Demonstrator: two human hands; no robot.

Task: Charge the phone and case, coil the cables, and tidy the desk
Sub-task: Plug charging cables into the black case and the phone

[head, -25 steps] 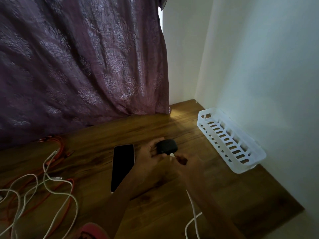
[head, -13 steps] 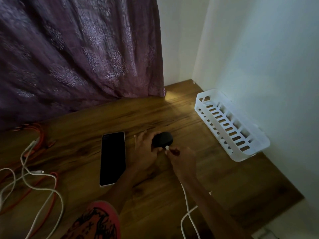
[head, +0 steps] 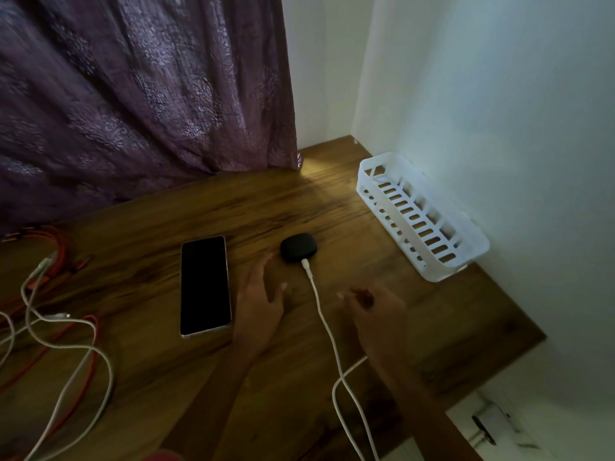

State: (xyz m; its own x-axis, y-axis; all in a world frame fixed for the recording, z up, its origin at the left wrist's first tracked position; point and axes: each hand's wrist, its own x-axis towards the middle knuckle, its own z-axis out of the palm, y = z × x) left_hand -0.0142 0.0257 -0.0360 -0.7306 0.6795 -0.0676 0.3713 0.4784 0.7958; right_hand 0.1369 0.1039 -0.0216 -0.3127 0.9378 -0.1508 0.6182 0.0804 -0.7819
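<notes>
white charging cable [head: 321, 314] is sitting plugged into the black earbud case [head: 298, 247] at frame centre; left hand [head: 263, 297] and right hand [head: 374, 306] are hovering released, grasping nothing.

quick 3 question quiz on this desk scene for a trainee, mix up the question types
1. True or false: the white cable is plugged into the black case.
2. Multiple choice: where does the phone lie?
A. inside the white basket
B. flat on the desk, to the left of the case
C. in the right hand
3. Fill in: the loose red and white cables lie at the ____ side of the desk.

Key
1. True; its plug sits in the near edge of the case.
2. B; both the left hand and the right hand are open and hold nothing.
3. Left.
</notes>
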